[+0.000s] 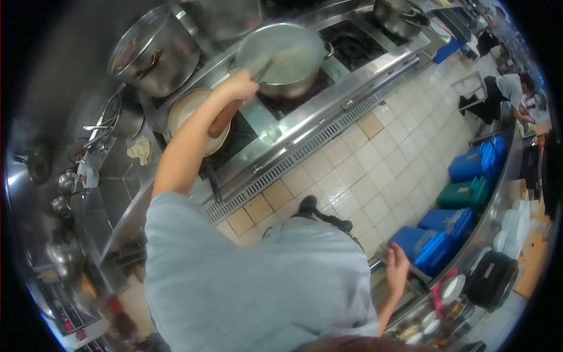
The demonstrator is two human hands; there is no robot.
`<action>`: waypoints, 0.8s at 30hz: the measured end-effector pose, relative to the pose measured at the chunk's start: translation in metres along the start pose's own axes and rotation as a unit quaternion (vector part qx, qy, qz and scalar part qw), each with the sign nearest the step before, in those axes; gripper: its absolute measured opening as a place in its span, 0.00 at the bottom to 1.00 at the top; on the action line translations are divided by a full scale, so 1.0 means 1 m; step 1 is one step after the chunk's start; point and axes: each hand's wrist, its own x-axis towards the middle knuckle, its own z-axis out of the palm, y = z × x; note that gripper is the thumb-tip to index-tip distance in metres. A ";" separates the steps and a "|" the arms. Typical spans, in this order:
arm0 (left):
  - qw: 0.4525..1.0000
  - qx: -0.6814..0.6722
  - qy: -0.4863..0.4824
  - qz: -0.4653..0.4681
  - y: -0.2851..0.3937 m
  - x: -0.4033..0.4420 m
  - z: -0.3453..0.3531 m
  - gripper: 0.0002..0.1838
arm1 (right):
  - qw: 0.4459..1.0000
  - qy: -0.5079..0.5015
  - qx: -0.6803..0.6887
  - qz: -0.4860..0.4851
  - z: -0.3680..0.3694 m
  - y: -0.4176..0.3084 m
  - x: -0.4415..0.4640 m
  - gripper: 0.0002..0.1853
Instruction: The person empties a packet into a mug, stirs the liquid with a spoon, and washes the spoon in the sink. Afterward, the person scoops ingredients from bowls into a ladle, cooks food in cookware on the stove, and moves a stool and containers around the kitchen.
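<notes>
My left hand (239, 86) is closed around a stirring utensil (263, 71) over a large metal pot (296, 89) on the stove. The utensil's grey shaft slopes down into pale, steamy contents, where its working end is hidden. A thick brown part, like a wooden handle, sticks out behind my hand. Beneath my left forearm sits a wide pan (186, 108) with light contents, partly covered by the arm. My right hand (397, 268) hangs low on the right, near a blue bin, its fingers loosely bent and nothing visible in them.
A tall stockpot (166, 61) stands left of the stirred pot. Another pot (399, 20) sits farther along the stove (328, 100). A crumpled cloth (139, 151) lies on the left counter. Blue bins (419, 240) and a green bin (460, 193) line the right counter. A person (509, 91) bends at the far right.
</notes>
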 end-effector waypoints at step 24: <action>0.994 -0.079 0.079 0.002 -0.005 -0.063 -0.022 0.13 | 0.999 -0.045 0.011 0.016 0.015 -0.009 0.011 0.16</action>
